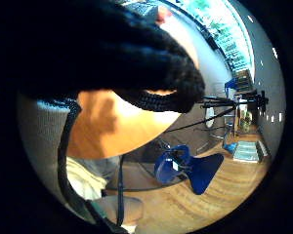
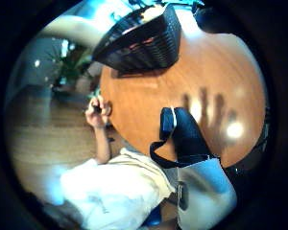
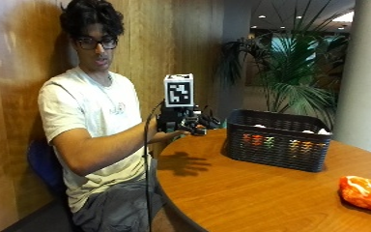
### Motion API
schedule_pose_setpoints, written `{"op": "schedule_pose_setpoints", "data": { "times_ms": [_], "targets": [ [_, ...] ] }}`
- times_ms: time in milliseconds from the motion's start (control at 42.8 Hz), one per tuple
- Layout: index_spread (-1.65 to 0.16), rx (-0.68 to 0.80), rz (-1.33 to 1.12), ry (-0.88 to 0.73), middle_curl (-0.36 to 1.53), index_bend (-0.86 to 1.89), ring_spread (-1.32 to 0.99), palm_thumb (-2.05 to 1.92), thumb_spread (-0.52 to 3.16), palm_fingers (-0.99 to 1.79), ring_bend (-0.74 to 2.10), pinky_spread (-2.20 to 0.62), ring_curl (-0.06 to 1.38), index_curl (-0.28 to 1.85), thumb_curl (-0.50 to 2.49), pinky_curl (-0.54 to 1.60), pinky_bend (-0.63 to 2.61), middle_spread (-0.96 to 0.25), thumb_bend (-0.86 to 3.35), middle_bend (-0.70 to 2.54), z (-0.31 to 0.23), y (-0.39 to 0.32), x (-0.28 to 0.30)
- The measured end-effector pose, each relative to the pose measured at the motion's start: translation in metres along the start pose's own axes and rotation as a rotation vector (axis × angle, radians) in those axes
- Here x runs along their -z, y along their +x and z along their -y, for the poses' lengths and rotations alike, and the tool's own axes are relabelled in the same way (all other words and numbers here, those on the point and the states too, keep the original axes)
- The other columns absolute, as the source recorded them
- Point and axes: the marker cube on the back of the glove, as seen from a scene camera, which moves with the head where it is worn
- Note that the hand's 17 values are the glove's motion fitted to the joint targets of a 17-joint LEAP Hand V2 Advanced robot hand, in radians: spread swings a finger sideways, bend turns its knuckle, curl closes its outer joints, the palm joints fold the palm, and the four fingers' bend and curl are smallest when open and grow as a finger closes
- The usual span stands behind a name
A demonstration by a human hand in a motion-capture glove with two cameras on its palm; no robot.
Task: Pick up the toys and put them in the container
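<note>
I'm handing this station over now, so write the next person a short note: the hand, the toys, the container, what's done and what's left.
Right hand: raised over the table edge near the person, away from the basket; whether its grip holds anything cannot be told.
Black basket: on the table, colourful toys showing through its weave, so some are already in.
Orange toy: lies on the table on the far side of the basket from the hand, not yet picked up.
Left: fetch the orange toy and drop it in the basket.
</note>
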Motion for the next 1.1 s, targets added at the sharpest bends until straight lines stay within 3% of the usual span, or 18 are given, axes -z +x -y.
{"op": "schedule_pose_setpoints", "data": {
  "times_ms": [257, 491, 631, 678, 795, 1098],
  "targets": [
    [-0.23, -0.01, -0.006, 0.0, 0.03, 0.29, 0.02, 0.26, 1.0, 0.14, 0.24, 0.06, 0.07, 0.17, 0.14, 0.24, 0.76, 0.02, 0.2, 0.12, -0.002, 0.005, 0.001],
    [-0.28, -0.005, 0.061, -0.002, 0.07, 0.31, 0.02, 0.25, 1.23, 0.08, 0.29, 0.07, 0.11, 0.24, 0.2, 0.27, 0.82, 0.02, 0.18, 0.15, 0.007, 0.012, 0.004],
    [-0.28, 0.015, -0.092, -0.012, 0.1, 0.31, 0.02, 0.24, 1.29, 0.07, 0.32, 0.07, 0.13, 0.27, 0.23, 0.29, 0.84, 0.02, 0.17, 0.15, 0.023, 0.042, 0.01],
    [-0.28, 0.01, -0.115, -0.01, 0.11, 0.31, 0.02, 0.24, 1.31, 0.05, 0.32, 0.07, 0.14, 0.28, 0.24, 0.29, 0.85, 0.02, 0.16, 0.16, 0.032, 0.054, 0.015],
    [-0.29, -0.077, 0.1, -0.007, 0.13, 0.3, 0.02, 0.24, 1.34, 0.04, 0.34, 0.07, 0.15, 0.3, 0.26, 0.3, 0.86, 0.02, 0.14, 0.16, 0.07, 0.06, 0.032],
    [-0.28, -0.186, 0.135, -0.005, 0.17, 0.17, 0.02, 0.24, 1.36, -0.05, 0.4, 0.07, 0.19, 0.32, 0.3, 0.33, 0.93, 0.02, 0.1, 0.15, 0.189, 0.115, 0.041]
  ]
}}
